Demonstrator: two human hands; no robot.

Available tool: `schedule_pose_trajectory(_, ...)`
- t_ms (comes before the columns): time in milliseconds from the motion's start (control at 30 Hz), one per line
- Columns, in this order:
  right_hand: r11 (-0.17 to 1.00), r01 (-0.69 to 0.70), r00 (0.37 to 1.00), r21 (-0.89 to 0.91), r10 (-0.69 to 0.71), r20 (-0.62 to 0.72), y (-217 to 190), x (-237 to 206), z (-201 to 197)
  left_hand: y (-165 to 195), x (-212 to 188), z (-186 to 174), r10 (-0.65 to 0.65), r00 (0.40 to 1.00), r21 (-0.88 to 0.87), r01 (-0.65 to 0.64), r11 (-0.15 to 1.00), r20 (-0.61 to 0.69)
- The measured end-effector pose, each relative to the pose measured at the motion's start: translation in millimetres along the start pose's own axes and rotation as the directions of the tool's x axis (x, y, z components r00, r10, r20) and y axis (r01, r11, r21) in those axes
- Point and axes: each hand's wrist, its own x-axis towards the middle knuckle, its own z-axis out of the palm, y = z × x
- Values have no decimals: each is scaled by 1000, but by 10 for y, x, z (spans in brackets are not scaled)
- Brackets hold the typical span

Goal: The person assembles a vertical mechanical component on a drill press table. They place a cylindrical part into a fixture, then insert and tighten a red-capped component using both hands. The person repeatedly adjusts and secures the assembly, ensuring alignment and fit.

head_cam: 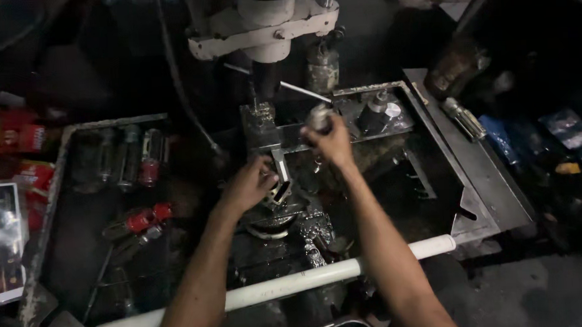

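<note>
Left hand point(249, 185) closed on a small metal block point(280, 191) under the drill press point(265, 21); right hand point(329, 142) clamped round a shiny knob point(318, 116). Block looks heavy, rigid, oily-slick; best held by its flat sides.

- I see a small hollow metal part point(279, 190) just left of the middle of the frame, squarish in section with an open dark core and bright, oily edges. It sits tilted on the wet, dark machine bed, its open end turned toward the lower right, with fingers pressed against its left side.
- I see a rounded, grey metal knob point(319, 116) just above the middle of the frame, blurred and shiny, gripped from below so only its top shows.
- From the knob a thin, bright rod point(295, 89) runs up and to the left toward the pale machine head, lying at a slant.
</note>
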Motion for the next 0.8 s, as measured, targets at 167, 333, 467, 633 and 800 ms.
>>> schedule_pose_trajectory(167,949,57,903,-311,-182,-390,232,87,-265,-56,-3,79,186,978,-8,-186,983,99)
schedule_pose_trajectory(333,966,-48,861,-255,-89,-500,405,74,-361,-176,2,132,15,977,-22,-11,1000,212)
schedule_pose_trajectory(467,966,42,803,-254,-184,-566,455,113,-326,-303,-26,111,12,971,21,-17,1000,238)
schedule_pose_trajectory(633,848,65,793,526,276,-543,576,247,-330,-498,15,19,-24,983,53,14,999,182)
schedule_pose_trajectory(800,945,-26,841,-326,-156,-519,732,312,-385,-555,89,-12,-167,971,243,123,962,173)
